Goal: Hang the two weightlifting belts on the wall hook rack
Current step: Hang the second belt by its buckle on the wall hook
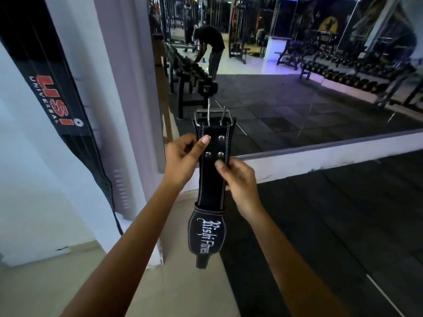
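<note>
A black leather weightlifting belt (pixel 211 181) with white stitching and silver rivets hangs upright in front of me, its steel double-prong buckle (pixel 212 115) at the top. White script lettering shows on its wider lower part. My left hand (pixel 183 159) pinches the belt's left edge near the rivets, thumb on the front. My right hand (pixel 240 179) grips the right edge slightly lower. A second black belt (pixel 61 88) with red "USI" lettering hangs on the white wall at the left. No hook rack is visible.
A white pillar (pixel 128 110) stands just left of the held belt. A large wall mirror (pixel 297 88) behind reflects dumbbell racks, machines and a bent-over person. Black rubber flooring (pixel 332 225) lies to the right, pale tile (pixel 183 294) beneath my arms.
</note>
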Demonstrator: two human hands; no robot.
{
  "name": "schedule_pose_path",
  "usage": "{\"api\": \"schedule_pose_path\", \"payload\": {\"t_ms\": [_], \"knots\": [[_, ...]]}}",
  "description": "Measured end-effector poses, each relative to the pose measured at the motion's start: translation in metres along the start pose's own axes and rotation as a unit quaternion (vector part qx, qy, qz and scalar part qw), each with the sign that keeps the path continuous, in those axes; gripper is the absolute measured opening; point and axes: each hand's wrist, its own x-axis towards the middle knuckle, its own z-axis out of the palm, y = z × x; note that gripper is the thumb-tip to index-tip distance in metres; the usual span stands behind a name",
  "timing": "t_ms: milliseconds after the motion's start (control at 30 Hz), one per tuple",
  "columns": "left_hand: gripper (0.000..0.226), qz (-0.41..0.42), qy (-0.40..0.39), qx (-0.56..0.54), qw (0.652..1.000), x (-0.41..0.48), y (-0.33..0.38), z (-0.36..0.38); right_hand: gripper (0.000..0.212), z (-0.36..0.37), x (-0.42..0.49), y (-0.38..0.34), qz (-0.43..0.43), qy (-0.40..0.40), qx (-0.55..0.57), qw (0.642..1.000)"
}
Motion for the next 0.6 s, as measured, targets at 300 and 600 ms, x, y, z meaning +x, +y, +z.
{"api": "schedule_pose_path", "payload": {"t_ms": [300, 600], "knots": [[0.050, 0.004, 0.035, 0.021, 0.999, -0.005, 0.015, -0.021, 0.015, 0.009, 0.031, -0.038, -0.024, -0.065, 0.022, 0.997], [0.054, -0.017, 0.068, 0.036, 0.997, -0.013, 0.006, -0.057, 0.022, 0.045, -0.028, 0.041, 0.048, -0.140, -0.026, 0.989]]}}
